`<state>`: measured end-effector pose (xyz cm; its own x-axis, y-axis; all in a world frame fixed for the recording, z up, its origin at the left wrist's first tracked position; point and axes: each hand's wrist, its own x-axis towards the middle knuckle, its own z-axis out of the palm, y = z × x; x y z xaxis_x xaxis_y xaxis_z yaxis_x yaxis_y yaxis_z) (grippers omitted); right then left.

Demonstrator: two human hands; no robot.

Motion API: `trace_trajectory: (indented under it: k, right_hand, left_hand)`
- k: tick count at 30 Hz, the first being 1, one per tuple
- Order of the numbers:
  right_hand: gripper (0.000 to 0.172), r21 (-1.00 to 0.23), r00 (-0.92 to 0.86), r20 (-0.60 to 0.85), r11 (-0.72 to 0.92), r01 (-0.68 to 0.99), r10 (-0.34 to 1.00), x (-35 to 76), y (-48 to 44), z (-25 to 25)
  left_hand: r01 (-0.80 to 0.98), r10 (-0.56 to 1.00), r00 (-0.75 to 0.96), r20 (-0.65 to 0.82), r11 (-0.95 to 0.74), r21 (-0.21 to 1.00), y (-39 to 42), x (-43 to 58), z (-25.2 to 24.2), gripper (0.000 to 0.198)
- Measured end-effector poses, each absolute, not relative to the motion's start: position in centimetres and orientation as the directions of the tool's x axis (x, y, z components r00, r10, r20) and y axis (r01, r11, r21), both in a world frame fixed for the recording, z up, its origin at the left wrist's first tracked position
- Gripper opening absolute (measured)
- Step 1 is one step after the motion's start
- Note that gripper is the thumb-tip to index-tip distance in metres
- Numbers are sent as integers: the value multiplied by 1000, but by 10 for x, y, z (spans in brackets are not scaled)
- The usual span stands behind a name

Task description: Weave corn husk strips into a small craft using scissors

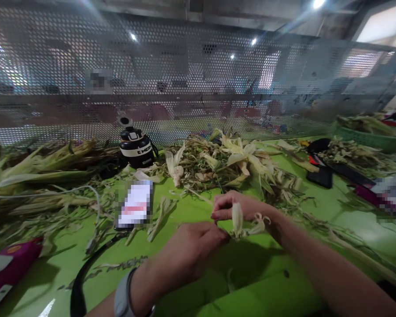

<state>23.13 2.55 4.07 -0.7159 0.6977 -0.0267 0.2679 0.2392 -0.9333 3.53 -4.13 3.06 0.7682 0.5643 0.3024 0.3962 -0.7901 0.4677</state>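
Over the green table, my left hand is closed in a grip, with a grey band at its wrist. A small piece of pale dried corn husk with curled strips sticks out to the right of its fingertips. Just above, my right hand is closed in a pinch, its fingertips almost meeting my left hand. What lies between the right fingertips is too small to make out. A loose husk strip lies to the left of my hands. Behind them is a pile of dried husks, with a pale husk bundle at its front.
A phone with a lit screen lies left, near a black bottle. At far left are a magenta device and a husk heap. A green basket stands back right. A perforated metal screen closes off the back.
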Motion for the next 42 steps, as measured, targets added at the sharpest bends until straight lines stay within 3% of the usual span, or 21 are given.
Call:
trace_trajectory:
  k: [2,5,8,11,14,18,21,24,28,33,38,42]
  right_hand:
    - [33,-966,-702,-74,126,228,708,223,24,31]
    - [36,-987,-637,-62,48,153,768,213,20,21]
    - [33,-984,-574,-37,69,162,818,208,15,20]
    - [29,-950,-547,15,183,254,837,206,6,25]
    - [25,-882,-528,156,358,305,835,205,-1,32]
    - [21,-798,-459,430,565,211,778,204,-5,34]
    - [19,-855,-494,393,506,115,776,200,-7,28]
    - [22,-889,-480,304,426,167,823,196,-11,23]
    - [24,-749,-493,406,589,303,770,190,-16,23]
    - [24,-628,-533,486,701,339,693,189,-19,25]
    - [24,-612,-544,481,708,353,688,191,-20,26]
    - [24,-697,-495,438,631,339,750,192,-20,28]
  left_hand:
    - [415,631,692,352,-746,521,-38,34,29,21]
    - [505,817,436,377,-569,649,-30,32,28,19]
    - [556,916,202,347,-399,730,-19,29,30,19]
    - [585,940,125,319,-329,742,-10,24,31,17]
    - [568,960,147,238,-279,774,-2,20,29,23]
    - [476,948,281,152,-275,835,1,20,19,28]
    - [444,926,344,158,-308,841,-3,25,12,26]
    - [504,927,318,198,-342,793,-8,29,11,26]
    - [581,935,283,215,-346,737,-11,29,12,23]
    - [613,940,272,204,-333,716,-13,28,16,24]
    - [609,935,252,249,-353,710,-13,29,19,25]
    - [592,923,251,293,-386,707,-11,30,18,25]
